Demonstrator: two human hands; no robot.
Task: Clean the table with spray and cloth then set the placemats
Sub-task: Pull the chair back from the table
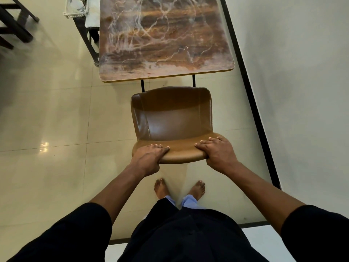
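Note:
A brown marbled table [166, 40] stands ahead of me against the wall. A brown leather chair [171, 118] stands between me and the table's near edge, its seat facing the table. My left hand [149, 157] grips the left end of the chair's backrest top. My right hand [217, 153] grips the right end, fingers curled over the edge. No spray bottle, cloth or placemats are visible.
A white wall [292, 82] with a black skirting line runs along the right. A white basket [75, 8] sits on a dark stand left of the table. Dark furniture legs [15, 25] stand at the far left. My bare feet [179, 190] are on cream floor tiles.

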